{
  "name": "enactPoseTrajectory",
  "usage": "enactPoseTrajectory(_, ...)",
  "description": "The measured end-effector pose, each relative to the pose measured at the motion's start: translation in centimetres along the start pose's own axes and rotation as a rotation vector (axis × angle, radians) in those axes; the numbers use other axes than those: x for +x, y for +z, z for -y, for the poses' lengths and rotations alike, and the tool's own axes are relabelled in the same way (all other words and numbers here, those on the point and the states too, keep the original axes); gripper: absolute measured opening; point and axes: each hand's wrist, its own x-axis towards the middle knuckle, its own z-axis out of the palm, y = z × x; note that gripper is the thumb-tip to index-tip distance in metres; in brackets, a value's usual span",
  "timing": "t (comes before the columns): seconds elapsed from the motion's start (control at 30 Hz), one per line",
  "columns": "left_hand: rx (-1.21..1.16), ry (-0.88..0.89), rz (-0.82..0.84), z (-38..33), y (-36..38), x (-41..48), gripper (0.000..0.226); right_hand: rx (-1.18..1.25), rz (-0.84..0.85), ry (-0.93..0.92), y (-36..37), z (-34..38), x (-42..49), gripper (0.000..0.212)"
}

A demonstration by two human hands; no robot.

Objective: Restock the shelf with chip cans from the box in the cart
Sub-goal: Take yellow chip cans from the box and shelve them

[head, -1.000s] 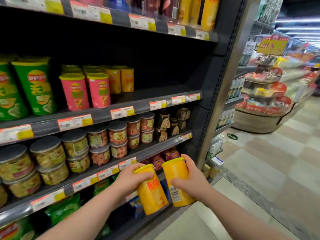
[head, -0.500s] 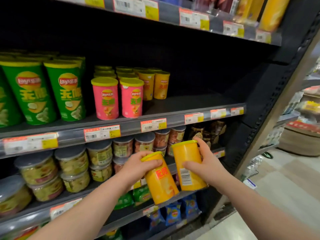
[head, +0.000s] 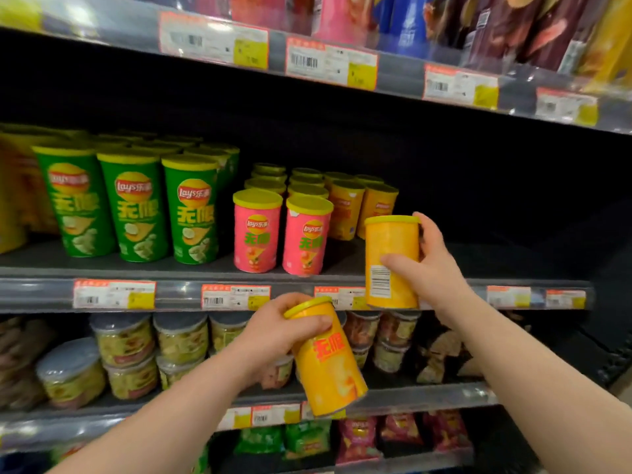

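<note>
1. Presently, right hand point(head: 429, 268): forearm enters from the lower right and reaches up and leftward; fingers wrapped round the upright yellow can point(head: 391, 261), thumb across its near face above the barcode, the other fingers behind. Clamped on the can.
2. Upright yellow can: held level with the front edge of the middle shelf point(head: 478, 265), its base overlapping the price strip, just right of the pink cans point(head: 280, 230).
3. Left hand point(head: 284, 328): forearm enters from the lower left, wrist bent; fingers curled over the top of the tilted yellow can point(head: 328, 360), thumb pressed on its near side under the lid. Clamped on the can.
4. Tilted yellow can: leaning with lid to the left, held lower and nearer than the other, in front of the jar shelf.
5. Middle shelf, stock: three green cans point(head: 136, 210) in front at left, two pink cans at centre, shelved yellow cans point(head: 362, 206) behind and right of the pink; bare shelf floor at far right.
6. Below: lidded clear jars point(head: 123, 350), stacked in tiers.
7. Lowest visible: snack bags point(head: 359, 436), blurred.
</note>
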Motion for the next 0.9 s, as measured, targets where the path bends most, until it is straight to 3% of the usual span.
enactPoseTrajectory(0.13,0.010,0.022,-0.089,-1.2,-0.2,0.8,0.069,0.075,-0.025,-0.013,0.3,0.0,4.2,0.096)
enactPoseTrajectory(0.47,-0.008,0.060,-0.230,-2.4,0.7,0.5,0.059,-0.054,0.060,-0.023,4.0,-1.1,11.2,0.123)
enactPoseTrajectory(0.63,0.008,0.039,-0.265,-2.8,1.1,0.3,0.061,-0.085,0.096,-0.048,5.3,-1.4,12.6,0.121)
enactPoseTrajectory(0.77,-0.008,0.041,-0.297,-2.8,1.4,0.3,0.051,-0.026,0.196,-0.035,5.4,-2.0,12.7,0.103)
enactPoseTrajectory(0.9,0.010,0.038,-0.309,-2.5,1.5,0.4,0.066,-0.097,0.259,0.001,5.0,-3.2,12.6,0.096)
